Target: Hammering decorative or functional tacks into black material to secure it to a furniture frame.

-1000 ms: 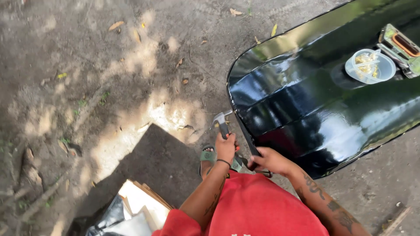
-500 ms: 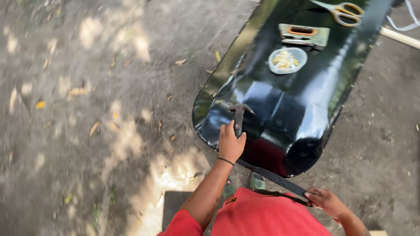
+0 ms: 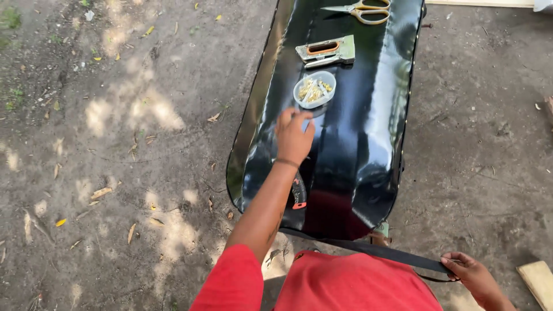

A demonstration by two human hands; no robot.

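Note:
A long glossy black covered panel (image 3: pixel 368 144) lies on the dirt ground in front of me. My left hand (image 3: pixel 294 135) is stretched over it with fingers apart and nothing in them, just short of a small clear bowl (image 3: pixel 314 89) of little yellowish and metal bits. A hammer with a black and orange handle (image 3: pixel 298 194) lies on the panel beside my left forearm. My right hand (image 3: pixel 469 272) at the lower right grips a black strap (image 3: pixel 368 249) that runs along the panel's near end.
Farther along the panel lie a grey staple gun (image 3: pixel 325 50) with an orange handle opening and yellow-handled scissors (image 3: pixel 360 8). A pale wood piece (image 3: pixel 538 279) lies at the lower right. Dry leaves are scattered over the dirt (image 3: pixel 115 144) on the left.
My left hand let go of the hammer, which now lies on the panel, and moved forward toward the bowl. My right hand moved out to the right with the strap.

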